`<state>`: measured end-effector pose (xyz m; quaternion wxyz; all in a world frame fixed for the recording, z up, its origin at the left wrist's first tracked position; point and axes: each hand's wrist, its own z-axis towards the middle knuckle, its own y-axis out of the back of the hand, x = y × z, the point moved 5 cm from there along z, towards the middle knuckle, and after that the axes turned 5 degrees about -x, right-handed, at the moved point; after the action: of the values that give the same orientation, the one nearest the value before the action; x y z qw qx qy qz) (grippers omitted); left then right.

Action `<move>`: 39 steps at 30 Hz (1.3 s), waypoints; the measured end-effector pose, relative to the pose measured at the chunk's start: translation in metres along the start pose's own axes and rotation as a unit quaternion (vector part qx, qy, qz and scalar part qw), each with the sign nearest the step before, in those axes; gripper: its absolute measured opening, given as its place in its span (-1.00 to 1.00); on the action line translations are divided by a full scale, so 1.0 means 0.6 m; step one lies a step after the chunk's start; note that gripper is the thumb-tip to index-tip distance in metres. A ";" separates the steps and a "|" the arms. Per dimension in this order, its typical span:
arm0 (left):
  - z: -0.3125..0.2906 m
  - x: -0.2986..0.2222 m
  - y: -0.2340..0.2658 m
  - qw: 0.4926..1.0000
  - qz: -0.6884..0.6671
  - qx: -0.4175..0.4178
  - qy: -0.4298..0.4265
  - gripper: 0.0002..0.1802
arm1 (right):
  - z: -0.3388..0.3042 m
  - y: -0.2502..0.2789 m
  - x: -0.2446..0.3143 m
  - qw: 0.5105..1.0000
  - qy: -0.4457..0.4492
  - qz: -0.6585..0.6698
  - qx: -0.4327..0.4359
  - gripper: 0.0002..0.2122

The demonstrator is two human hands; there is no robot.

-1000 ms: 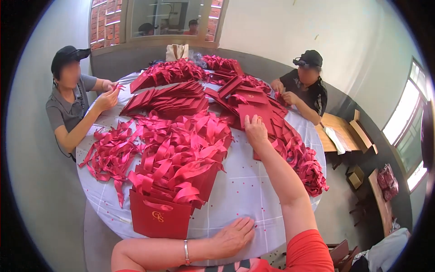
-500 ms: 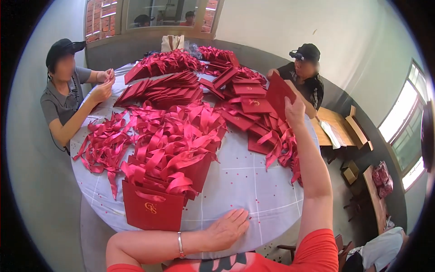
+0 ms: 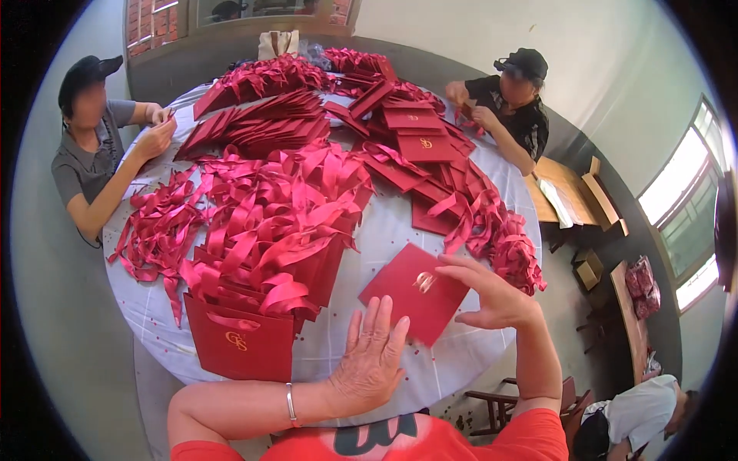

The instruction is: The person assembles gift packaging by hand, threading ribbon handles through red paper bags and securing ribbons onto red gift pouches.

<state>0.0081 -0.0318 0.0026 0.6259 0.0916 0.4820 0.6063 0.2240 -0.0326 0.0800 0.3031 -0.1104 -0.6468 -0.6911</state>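
Note:
In front of me a flat dark red paper gift bag (image 3: 400,280) with a gold emblem lies turned at an angle just above or on the tablecloth. My left hand (image 3: 369,357) is open, fingers stretched and close together at the bag's lower left edge. Around its right corner sits my right hand (image 3: 496,296), open, with thumb and fingers apart; whether it touches the bag is hard to tell. To the left stands a row of red gift bags (image 3: 242,338) with pink ribbon handles (image 3: 269,223) spilling over them.
A white cloth covers the round table (image 3: 338,338). Loose pink ribbons (image 3: 157,230) lie at left; flat red bags (image 3: 427,146) are piled at right. One co-worker (image 3: 92,146) sits left, another (image 3: 507,115) right, both handling something small. A wooden chair (image 3: 500,403) stands lower right.
My right hand has come back from the right-hand pile, bringing a red gift bag down in front of me. My left hand has risen off the tablecloth to the bag's edge. The view has shifted slightly.

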 end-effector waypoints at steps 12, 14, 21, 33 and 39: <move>-0.017 0.028 -0.046 0.994 -0.005 0.107 0.032 -0.15 | 0.137 0.065 -0.284 0.900 -0.181 -0.278 -0.282 -0.62; -0.020 0.029 -0.045 0.994 -0.002 0.100 0.032 -0.15 | 0.153 0.064 -0.302 0.895 -0.187 -0.287 -0.286 -0.60; -0.018 0.031 -0.043 0.994 0.008 0.105 0.016 -0.20 | 0.162 0.113 -0.353 0.909 -0.153 -0.111 -0.371 -0.81; -0.013 0.026 -0.044 0.992 0.036 0.122 0.008 -0.25 | 0.175 0.144 -0.317 0.869 -0.108 -0.347 -0.335 -0.58; -0.017 0.029 -0.043 0.991 0.042 0.124 0.012 -0.25 | 0.225 0.016 -0.250 0.878 -0.075 -0.429 -0.200 -0.38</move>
<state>0.0148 -0.0280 -0.0296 0.5781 0.1817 0.5567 0.5682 0.3157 0.1390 0.0249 -0.1013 0.0681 -0.4999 -0.8575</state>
